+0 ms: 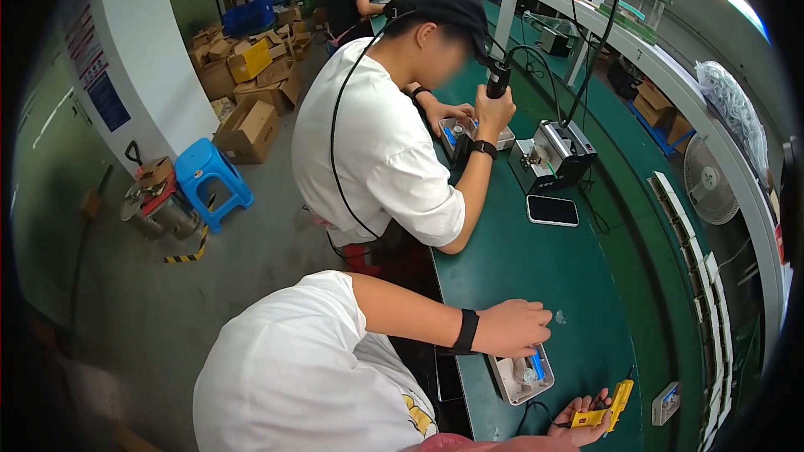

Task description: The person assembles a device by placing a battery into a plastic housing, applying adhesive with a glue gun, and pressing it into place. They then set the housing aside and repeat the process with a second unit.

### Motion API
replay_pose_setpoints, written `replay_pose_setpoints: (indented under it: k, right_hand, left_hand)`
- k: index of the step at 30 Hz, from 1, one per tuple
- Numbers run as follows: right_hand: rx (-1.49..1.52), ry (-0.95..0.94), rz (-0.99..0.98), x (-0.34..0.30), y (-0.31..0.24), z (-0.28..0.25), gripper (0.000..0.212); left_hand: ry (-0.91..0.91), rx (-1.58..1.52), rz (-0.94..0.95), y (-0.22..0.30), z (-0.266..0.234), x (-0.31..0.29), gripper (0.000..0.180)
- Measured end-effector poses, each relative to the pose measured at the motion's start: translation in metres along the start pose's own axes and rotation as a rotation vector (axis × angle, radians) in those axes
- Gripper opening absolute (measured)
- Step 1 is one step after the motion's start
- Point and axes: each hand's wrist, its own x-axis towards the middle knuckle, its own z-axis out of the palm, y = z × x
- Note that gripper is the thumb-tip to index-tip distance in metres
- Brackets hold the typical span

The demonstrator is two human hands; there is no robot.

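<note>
In front of me on the green bench lies a small light-grey plastic housing [544, 375] with a blue cylindrical part [537, 362] and a round whitish part [525, 372] inside. My left hand [512, 328], a black band on its wrist, reaches over the housing's far end with curled fingers. Whatever those fingertips grip is hidden beneath them. Low at the right, my right hand [582, 420] is closed round a yellow pistol-shaped tool [618, 403] with a dark tip, resembling a glue gun. A dark cord runs beside it toward the housing.
To my left, a co-worker [377, 134] holds a black electric screwdriver [498, 79] over another housing. Past them stand a metal-and-black machine [553, 155] and a phone [553, 210]. Another grey housing [666, 404] and a row of white pieces [691, 259] lie at right.
</note>
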Motion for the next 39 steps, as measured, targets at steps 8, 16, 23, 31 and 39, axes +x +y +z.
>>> replay_pose_setpoints:
  k: [8,16,23,31,39]
  right_hand:
    - [0.027,-0.038,0.043,0.005,0.0,0.008,0.05]
    - [-0.074,0.024,-0.014,0.0,0.003,0.006,0.035]
    - [-0.119,0.179,0.001,-0.018,0.005,0.033,0.04]
    - [-0.523,0.038,0.037,-0.014,-0.01,0.048,0.028]
    - [-1.055,0.037,0.302,-0.069,-0.01,0.114,0.02]
  left_hand:
    - [-0.194,0.136,-0.088,-0.007,0.005,0.016,0.019]
    - [-0.125,-0.258,0.001,-0.012,-0.004,0.004,0.016]
    - [0.201,-0.583,-0.058,0.004,0.026,-0.022,0.011]
    - [0.267,-0.717,-0.219,-0.005,0.041,-0.019,0.01]
    - [0.3,-0.841,-0.344,-0.008,0.047,-0.033,0.012]
